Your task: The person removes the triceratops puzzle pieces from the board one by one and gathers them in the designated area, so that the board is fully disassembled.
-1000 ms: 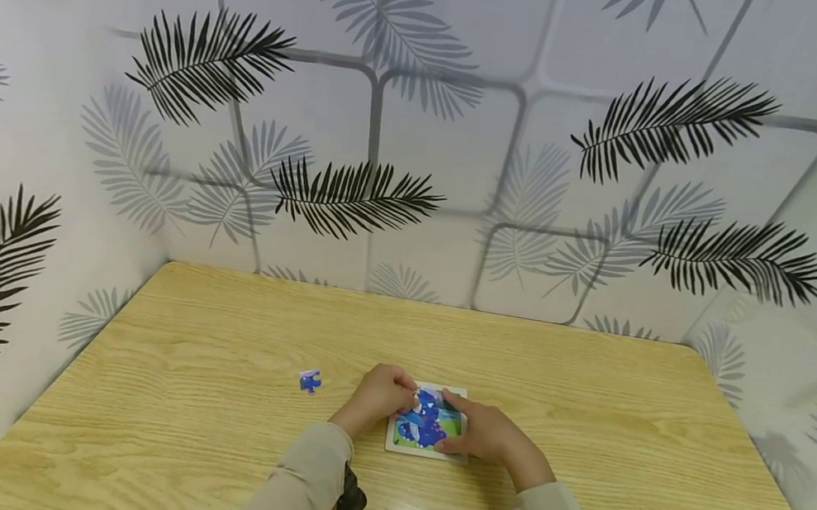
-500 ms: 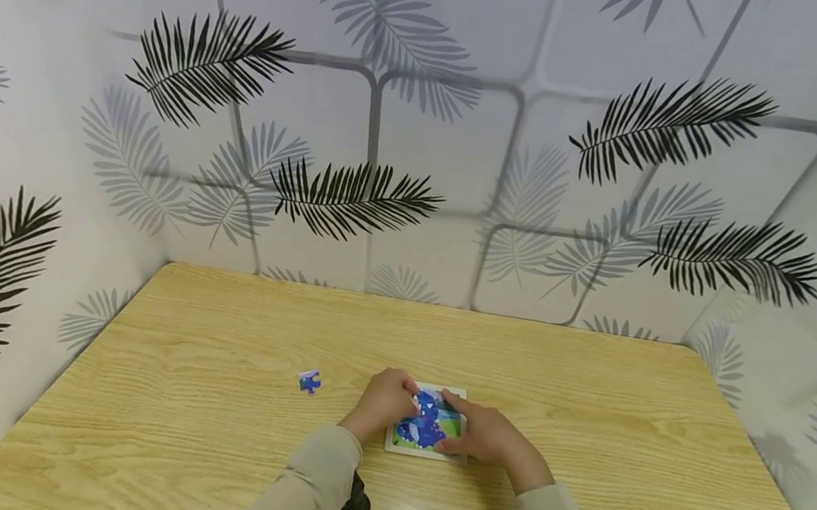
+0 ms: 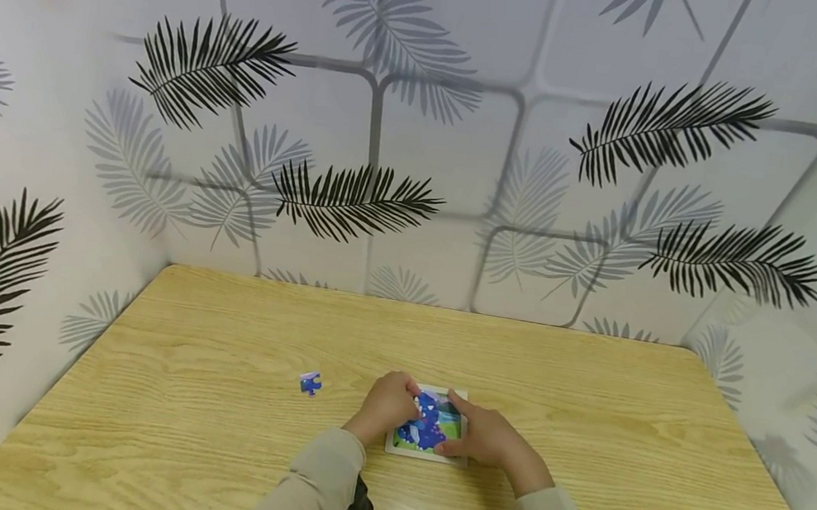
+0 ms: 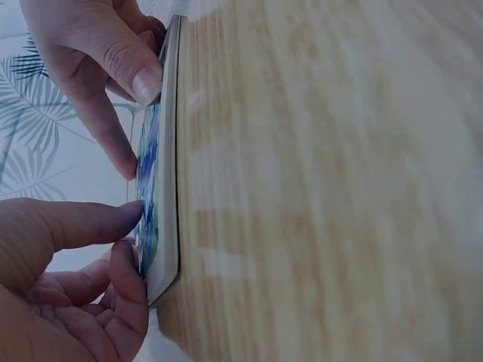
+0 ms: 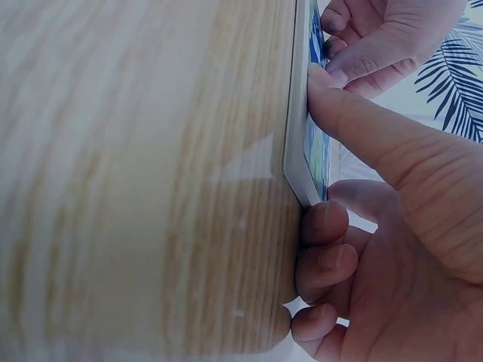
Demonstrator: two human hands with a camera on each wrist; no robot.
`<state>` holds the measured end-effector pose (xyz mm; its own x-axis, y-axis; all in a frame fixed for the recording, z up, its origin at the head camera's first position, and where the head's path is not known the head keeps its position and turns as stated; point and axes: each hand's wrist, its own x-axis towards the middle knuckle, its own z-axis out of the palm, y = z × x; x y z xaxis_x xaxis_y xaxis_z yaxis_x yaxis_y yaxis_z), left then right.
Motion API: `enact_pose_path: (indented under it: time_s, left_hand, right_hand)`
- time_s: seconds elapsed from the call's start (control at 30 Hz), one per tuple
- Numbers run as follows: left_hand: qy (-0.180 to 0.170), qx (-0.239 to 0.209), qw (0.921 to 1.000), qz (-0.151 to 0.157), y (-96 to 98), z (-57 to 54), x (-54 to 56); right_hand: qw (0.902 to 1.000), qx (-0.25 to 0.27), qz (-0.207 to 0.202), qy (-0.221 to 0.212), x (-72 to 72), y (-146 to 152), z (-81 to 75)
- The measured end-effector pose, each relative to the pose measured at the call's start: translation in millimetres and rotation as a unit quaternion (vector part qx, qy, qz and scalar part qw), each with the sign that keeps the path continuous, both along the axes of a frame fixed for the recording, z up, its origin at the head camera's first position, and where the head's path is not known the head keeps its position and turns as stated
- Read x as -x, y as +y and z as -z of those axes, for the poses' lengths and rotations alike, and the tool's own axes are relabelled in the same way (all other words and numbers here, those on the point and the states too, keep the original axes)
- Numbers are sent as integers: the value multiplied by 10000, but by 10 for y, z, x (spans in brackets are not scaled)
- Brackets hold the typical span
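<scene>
A small jigsaw puzzle (image 3: pixel 432 436) in a pale tray (image 3: pixel 406 454) lies on the table, its picture a blue cartoon animal on green ground. My left hand (image 3: pixel 387 407) is over its left side. In the left wrist view the left thumb (image 4: pixel 113 222) and curled fingers come together at the picture, seemingly on a puzzle piece that they mostly hide. From the right, my right hand (image 3: pixel 488 435) grips the tray; its thumb (image 5: pixel 355 121) lies on the near rim and its other fingers bend along the right edge.
A loose blue jigsaw piece (image 3: pixel 310 383) lies on the wood-grain table (image 3: pixel 219 351), left of the tray. A wall (image 3: pixel 435 141) with a leaf pattern stands behind the table. Black wrist cameras (image 3: pixel 358 506) sit at both cuffs.
My left hand has shifted slightly right and toward me over the puzzle. The right hand stays at the tray's right side, and the loose piece has not moved.
</scene>
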<state>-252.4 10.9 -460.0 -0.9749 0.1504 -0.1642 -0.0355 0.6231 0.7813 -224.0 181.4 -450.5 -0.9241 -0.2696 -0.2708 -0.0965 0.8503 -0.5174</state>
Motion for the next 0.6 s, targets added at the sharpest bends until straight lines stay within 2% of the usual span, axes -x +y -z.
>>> enact_pose_path:
  time_s: [0.6]
  left_hand:
    - [34, 147, 9999, 25, 6, -31, -9]
  right_hand:
    - [9999, -58, -114, 114, -5, 4, 1]
